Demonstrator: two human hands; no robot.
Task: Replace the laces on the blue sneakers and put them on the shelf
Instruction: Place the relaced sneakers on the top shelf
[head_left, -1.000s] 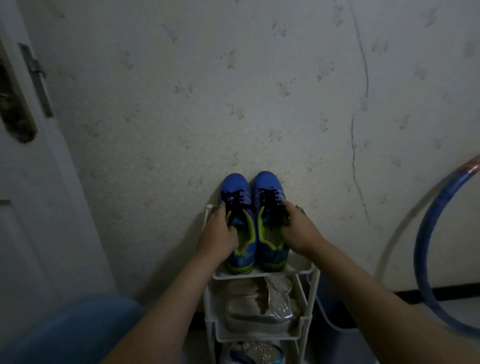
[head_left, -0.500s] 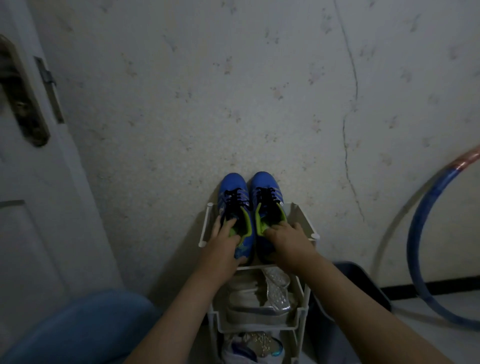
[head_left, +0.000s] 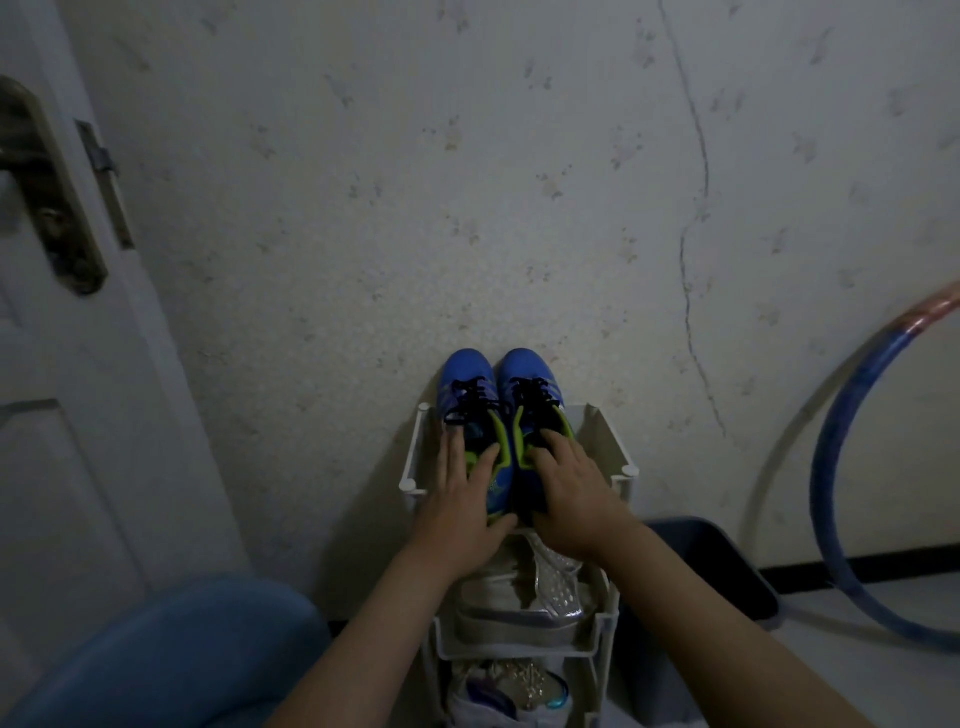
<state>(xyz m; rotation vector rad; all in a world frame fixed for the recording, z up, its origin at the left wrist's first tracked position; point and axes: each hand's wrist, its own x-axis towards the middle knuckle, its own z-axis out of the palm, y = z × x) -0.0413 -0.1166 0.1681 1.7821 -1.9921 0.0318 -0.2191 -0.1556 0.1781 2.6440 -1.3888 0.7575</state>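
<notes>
Head view, shelf (head_left: 415, 457): we find the blue sneakers (head_left: 470, 371) paired on its top tier, toes to the wall.
Laces (head_left: 470, 397): black, threaded.
Left hand (head_left: 462, 499): fingers spread flat on the left sneaker.
Right hand (head_left: 571, 493): fingers spread over the right sneaker's opening.
Tier below: we note pale shoes (head_left: 519, 587).

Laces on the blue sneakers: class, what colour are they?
The laces are black, shown best in the head view.
</notes>
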